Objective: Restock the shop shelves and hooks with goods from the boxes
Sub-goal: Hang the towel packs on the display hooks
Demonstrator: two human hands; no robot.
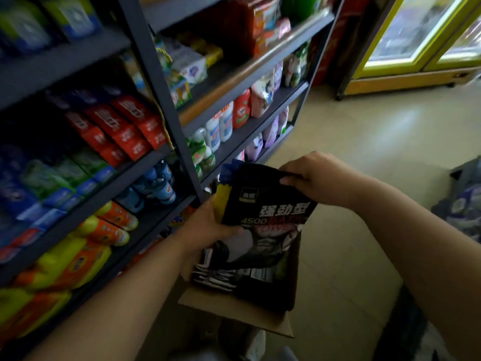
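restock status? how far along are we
Done: the shelves on the left look well filled. In hand: left hand and right hand both grip a stack of black packets above the cardboard box. Left: that stack is not placed yet, and more packets show in the box.

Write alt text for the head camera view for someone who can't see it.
Both hands hold a black packet above an open cardboard box of goods: left hand at its lower edge, right hand pinching its top. Stocked dark metal shelves stand to the left.
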